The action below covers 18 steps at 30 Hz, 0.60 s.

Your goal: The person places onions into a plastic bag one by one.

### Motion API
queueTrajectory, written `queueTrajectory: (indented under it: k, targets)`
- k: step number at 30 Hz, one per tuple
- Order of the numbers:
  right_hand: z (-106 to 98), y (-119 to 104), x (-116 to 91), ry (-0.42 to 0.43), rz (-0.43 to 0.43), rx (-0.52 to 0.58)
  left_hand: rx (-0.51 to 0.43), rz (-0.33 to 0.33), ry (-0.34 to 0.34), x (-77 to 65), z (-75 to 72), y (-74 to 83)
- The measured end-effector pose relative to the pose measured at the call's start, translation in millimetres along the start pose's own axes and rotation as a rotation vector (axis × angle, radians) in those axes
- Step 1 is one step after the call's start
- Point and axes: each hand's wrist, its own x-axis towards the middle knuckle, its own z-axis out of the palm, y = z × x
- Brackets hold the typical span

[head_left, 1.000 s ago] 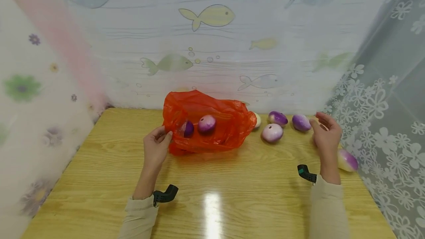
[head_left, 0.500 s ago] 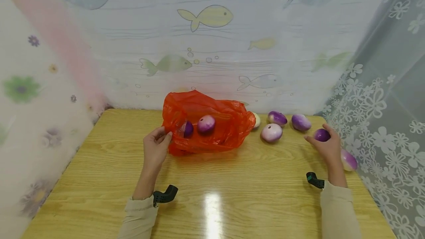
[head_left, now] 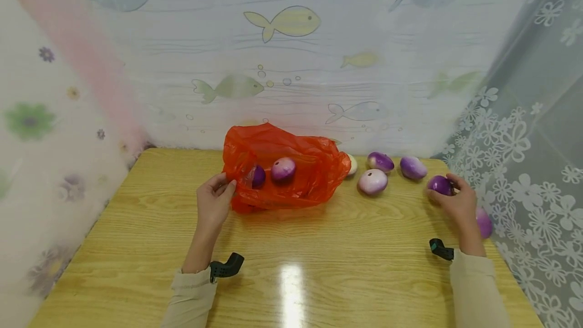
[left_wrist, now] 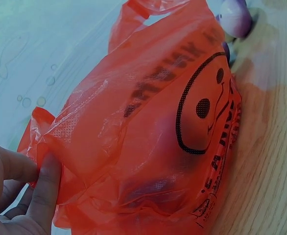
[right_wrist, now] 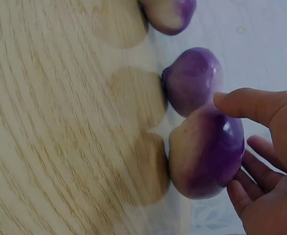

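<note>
My left hand (head_left: 214,201) pinches the left edge of a red plastic bag (head_left: 314,181) between thumb and fingers. In the left wrist view, black print with a smiling face shows on the bag (left_wrist: 148,112). Two glossy purple vegetables lie inside: a pale, onion-like one (head_left: 283,169) and a darker one (head_left: 258,176), partly behind the plastic. At the right of the table my right hand (head_left: 457,201) holds a dark purple-and-cream onion-like vegetable (right_wrist: 207,152), thumb on one side and fingers on the other. It sits close over the wood.
Beside the bag stand several similar vegetables: a pale pink one (head_left: 373,182), a purple one (head_left: 380,162), a violet one (head_left: 413,167) and a cream one (head_left: 352,165) partly hidden by the bag. Another (head_left: 484,222) lies behind my right wrist. A patterned wall covering backs the wooden table (head_left: 346,267).
My right hand has moved right and slightly down, from beside the violet vegetable to the dark purple one, and its fingers have closed around it. The left hand and bag stay put.
</note>
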Motion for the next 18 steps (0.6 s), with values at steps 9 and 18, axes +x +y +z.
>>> queueTrajectory:
  k: [9, 18]
  targets:
    - [-0.2, 1.7, -1.4, -0.037, -0.038, -0.025, -0.007, -0.011, -0.003, 0.5, -1.0, -1.2]
    - [2.3, 2.1, -0.7, -0.108, -0.025, -0.052, -0.005, -0.021, -0.010, 1.3, -1.4, -2.4]
